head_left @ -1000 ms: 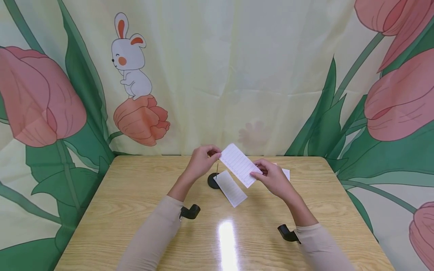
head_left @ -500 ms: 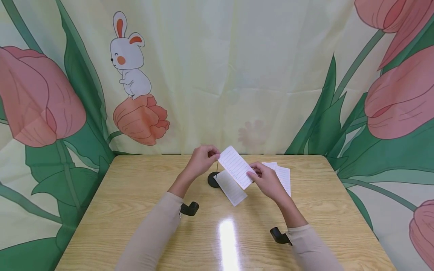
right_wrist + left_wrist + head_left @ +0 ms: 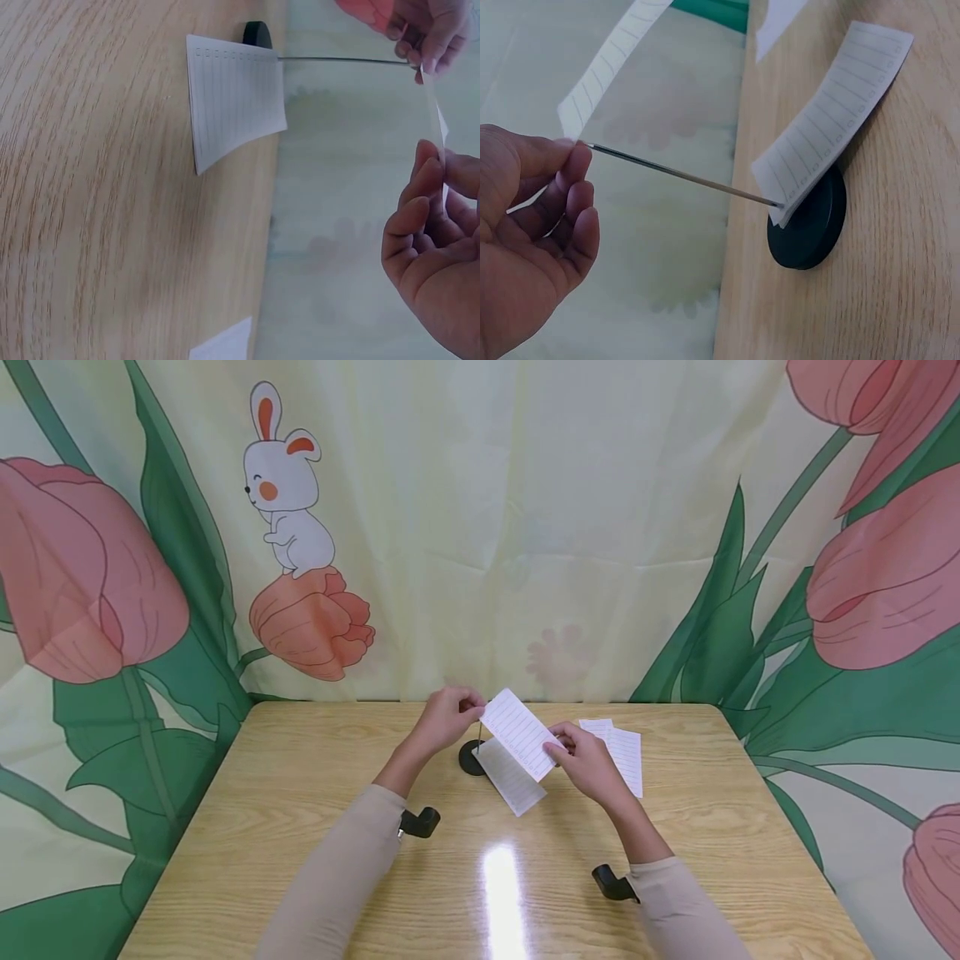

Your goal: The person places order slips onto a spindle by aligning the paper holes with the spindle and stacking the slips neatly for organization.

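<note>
A lined paper slip (image 3: 519, 731) is held slanting above a bill spike, whose round black base (image 3: 810, 229) stands on the table. At one corner my left hand (image 3: 444, 722) pinches the slip between thumb and forefinger, right at the tip of the thin metal spike (image 3: 682, 173). Whether the tip has pierced the slip is hidden by the fingertips. My right hand (image 3: 588, 762) pinches the slip near its other end. Lower down, other lined slips (image 3: 832, 112) are threaded on the spike near the base, sticking out to one side.
More lined slips (image 3: 624, 756) lie on the wooden table (image 3: 315, 827) behind and right of my right hand. A printed curtain (image 3: 450, 527) hangs behind the table's far edge. A black camera mount (image 3: 613, 883) juts from my right wrist.
My right hand and the held slip have shifted a little left and down, uncovering more of the loose slips on the right. My left hand has barely moved at the spike's tip.
</note>
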The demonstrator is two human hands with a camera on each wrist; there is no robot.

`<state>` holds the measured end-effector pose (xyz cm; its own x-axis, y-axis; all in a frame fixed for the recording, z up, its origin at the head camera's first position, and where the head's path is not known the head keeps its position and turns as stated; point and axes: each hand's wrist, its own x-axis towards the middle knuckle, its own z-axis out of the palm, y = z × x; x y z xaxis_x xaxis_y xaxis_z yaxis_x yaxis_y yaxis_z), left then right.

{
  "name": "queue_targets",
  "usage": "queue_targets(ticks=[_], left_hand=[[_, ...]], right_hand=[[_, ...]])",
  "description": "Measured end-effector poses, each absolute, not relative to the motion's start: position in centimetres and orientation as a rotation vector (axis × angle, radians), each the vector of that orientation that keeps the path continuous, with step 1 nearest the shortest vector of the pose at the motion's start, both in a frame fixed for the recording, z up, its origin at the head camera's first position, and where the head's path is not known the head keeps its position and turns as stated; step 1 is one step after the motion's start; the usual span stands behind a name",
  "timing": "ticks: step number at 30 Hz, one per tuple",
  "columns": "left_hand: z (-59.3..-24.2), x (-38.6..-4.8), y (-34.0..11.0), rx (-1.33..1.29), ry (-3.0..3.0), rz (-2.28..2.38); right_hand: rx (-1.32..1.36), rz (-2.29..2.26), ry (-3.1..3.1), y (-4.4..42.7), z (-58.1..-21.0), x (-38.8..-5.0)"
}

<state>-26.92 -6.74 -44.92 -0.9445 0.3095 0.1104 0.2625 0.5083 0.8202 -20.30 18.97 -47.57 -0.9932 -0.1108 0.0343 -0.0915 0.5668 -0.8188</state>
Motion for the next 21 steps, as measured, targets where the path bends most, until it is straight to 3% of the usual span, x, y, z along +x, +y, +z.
queue_targets(ticks=[21], left_hand=[[-45.58,-26.93,-6.76,0.446,2.649,1.489]], right_hand=[[-0.168,-1.436,2.750,18.90,-47.91,-20.42]])
